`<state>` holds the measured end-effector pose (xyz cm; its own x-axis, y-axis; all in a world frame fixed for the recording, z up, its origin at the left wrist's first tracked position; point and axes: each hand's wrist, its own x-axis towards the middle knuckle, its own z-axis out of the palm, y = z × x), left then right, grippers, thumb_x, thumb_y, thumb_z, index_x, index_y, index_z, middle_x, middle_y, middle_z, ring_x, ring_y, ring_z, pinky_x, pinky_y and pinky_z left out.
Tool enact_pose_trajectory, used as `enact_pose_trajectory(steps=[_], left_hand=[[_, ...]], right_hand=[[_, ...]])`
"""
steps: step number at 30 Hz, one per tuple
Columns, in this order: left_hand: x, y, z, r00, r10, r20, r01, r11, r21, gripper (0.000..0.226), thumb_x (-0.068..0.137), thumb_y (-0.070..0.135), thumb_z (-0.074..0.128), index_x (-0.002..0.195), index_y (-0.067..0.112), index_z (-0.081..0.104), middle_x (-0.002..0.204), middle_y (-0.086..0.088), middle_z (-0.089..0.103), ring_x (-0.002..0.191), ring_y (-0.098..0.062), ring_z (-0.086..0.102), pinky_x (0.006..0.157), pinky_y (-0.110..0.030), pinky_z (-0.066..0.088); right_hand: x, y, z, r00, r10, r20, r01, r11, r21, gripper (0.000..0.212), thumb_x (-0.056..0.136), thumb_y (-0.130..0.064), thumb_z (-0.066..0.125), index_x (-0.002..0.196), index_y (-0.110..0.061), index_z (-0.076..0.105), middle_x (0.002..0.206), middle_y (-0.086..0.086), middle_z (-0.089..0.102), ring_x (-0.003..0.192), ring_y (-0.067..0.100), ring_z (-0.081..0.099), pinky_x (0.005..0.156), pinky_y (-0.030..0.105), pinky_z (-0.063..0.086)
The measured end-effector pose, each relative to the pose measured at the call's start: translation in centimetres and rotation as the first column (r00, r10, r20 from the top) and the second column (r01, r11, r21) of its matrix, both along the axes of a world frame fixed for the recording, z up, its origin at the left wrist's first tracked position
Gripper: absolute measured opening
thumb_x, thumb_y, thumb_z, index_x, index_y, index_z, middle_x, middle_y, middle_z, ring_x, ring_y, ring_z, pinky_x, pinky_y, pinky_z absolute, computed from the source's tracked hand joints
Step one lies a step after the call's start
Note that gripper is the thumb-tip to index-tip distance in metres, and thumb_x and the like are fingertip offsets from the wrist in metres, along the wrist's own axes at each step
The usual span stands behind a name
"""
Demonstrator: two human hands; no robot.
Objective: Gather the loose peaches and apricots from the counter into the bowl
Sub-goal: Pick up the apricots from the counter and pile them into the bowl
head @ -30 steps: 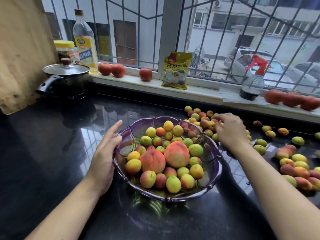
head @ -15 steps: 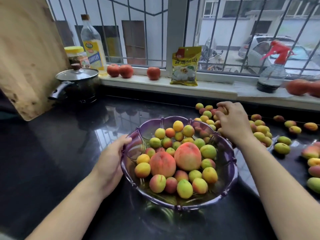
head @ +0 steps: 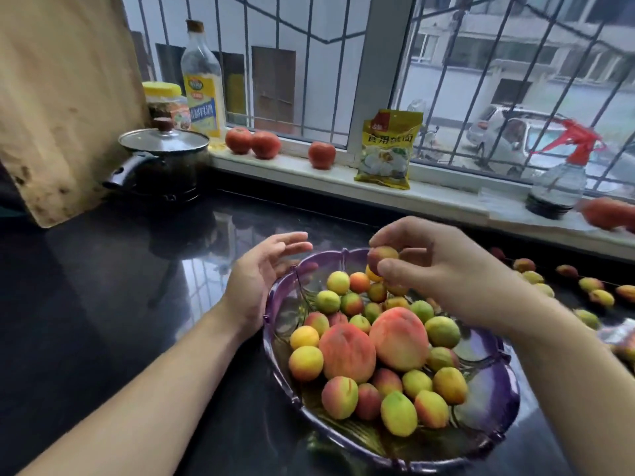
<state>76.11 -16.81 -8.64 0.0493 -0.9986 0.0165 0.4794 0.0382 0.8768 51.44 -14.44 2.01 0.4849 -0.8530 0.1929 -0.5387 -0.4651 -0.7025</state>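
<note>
Right hand [head: 443, 269] pinches one small apricot [head: 382, 256] between thumb and fingertips, above the far side of the purple bowl [head: 494, 403]. Left hand [head: 261, 280] rests against the bowl's left rim, fingers relaxed and spread, holding nothing. Bowl holds two peaches [head: 347, 352] among many apricots. Loose fruit [head: 591, 285] lies on the black counter [head: 86, 304] to the right.

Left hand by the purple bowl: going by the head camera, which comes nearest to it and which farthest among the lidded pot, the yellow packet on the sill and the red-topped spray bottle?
From the left hand:
1. Lidded pot, up-left on the dark counter.
2. Yellow packet, on the sill, up-right past the bowl.
3. Spray bottle, far right end of the sill.
</note>
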Motion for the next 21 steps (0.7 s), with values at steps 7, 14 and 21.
enact_pose_trajectory(steps=[7,14,21], left_hand=[[-0.5,0.0,0.6,0.987,-0.038,-0.154,0.042,0.999,0.019,0.048,0.087,0.023,0.05,0.126,0.0,0.065,0.123,-0.022,0.067,0.101,-0.032,0.068,0.091,-0.045,0.055],[-1.0,0.6,1.1,0.973,-0.07,-0.222,0.088,0.993,0.072,0.057,0.08,0.022,0.052,0.128,-0.005,0.064,0.129,-0.03,0.065,0.112,-0.037,0.062,0.103,-0.048,0.049],[-1.6,1.1,1.2,0.957,-0.094,-0.274,0.12,0.99,0.079,0.057,0.079,0.019,0.052,0.128,-0.007,0.064,0.136,-0.032,0.061,0.116,-0.039,0.062,0.111,-0.05,0.044]], right_hand=[[7.0,-1.7,-1.1,0.886,0.108,-0.45,-0.121,0.993,0.001,0.03,0.089,-0.034,0.073,0.117,-0.042,0.068,0.106,-0.015,0.067,0.089,0.0,0.063,0.083,0.028,0.055],[9.4,-1.0,-3.1,0.82,0.002,-0.573,-0.14,0.971,-0.196,0.026,0.083,-0.036,0.074,0.1,-0.024,0.06,0.1,-0.005,0.064,0.092,0.02,0.059,0.076,0.036,0.051],[9.2,-0.9,-3.3,0.817,-0.05,-0.575,-0.102,0.968,-0.228,0.021,0.085,-0.033,0.071,0.1,-0.023,0.06,0.104,-0.003,0.064,0.096,0.023,0.059,0.078,0.037,0.051]])
